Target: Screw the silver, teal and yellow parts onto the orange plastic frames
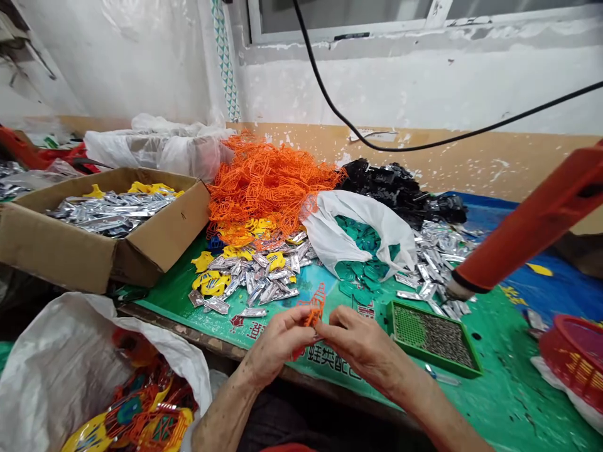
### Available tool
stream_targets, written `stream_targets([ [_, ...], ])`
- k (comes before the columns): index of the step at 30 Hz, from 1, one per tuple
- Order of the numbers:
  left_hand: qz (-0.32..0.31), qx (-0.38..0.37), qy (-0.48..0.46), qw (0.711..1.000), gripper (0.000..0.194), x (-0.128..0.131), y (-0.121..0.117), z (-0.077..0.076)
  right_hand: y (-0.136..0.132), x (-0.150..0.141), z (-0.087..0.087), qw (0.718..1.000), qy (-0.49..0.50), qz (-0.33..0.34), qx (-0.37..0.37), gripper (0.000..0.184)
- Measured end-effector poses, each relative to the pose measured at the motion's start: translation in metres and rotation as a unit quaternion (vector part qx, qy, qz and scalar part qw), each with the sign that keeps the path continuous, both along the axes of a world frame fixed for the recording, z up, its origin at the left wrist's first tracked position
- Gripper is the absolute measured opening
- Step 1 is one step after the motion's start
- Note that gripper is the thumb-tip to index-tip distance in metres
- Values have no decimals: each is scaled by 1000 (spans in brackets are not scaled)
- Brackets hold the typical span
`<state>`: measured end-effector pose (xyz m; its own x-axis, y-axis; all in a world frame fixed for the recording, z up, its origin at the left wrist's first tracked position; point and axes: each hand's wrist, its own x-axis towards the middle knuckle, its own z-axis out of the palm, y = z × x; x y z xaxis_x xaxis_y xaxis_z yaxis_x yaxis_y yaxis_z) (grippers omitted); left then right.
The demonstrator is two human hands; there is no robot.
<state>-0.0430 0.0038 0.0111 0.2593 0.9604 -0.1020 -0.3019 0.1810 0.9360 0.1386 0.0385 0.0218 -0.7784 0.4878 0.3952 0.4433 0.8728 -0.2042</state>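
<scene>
Both hands meet near the table's front edge. My left hand is closed, pinching an orange plastic lattice piece that sticks up above the fingertips. My right hand is closed as well, its thumb and fingertips pressed against the lower end of the same piece. Something red shows beneath the fingers; its kind is hidden. Beyond the hands lie silver plastic parts mixed with yellow parts. A green tray of small metal pins stands to the right of my right hand.
A cardboard box of silver parts stands left, and a white sack of coloured pieces below it. Behind are an orange lattice heap, a white bag of green parts and black parts. A red power tool hangs at right.
</scene>
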Motion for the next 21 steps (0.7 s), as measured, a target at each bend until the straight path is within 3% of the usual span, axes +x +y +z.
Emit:
stream_targets([
  [3, -14, 61, 64, 996, 39, 4, -5, -2, -3, -1, -7, 998, 59, 6, 4, 20],
  [6, 6, 117, 140, 983, 32, 7, -9, -5, -7, 0, -17, 991, 130, -14, 22, 18],
  [10, 4, 153, 221, 963, 30, 8, -13, -7, -14, 1, -26, 983, 183, -33, -12, 18],
  [17, -14, 198, 272, 942, 43, 11, -14, -5, -18, 6, -31, 971, 224, -57, -63, 11],
  [21, 11, 141, 218, 966, 30, 15, -13, -10, -17, 6, -33, 962, 241, -46, -124, 8],
])
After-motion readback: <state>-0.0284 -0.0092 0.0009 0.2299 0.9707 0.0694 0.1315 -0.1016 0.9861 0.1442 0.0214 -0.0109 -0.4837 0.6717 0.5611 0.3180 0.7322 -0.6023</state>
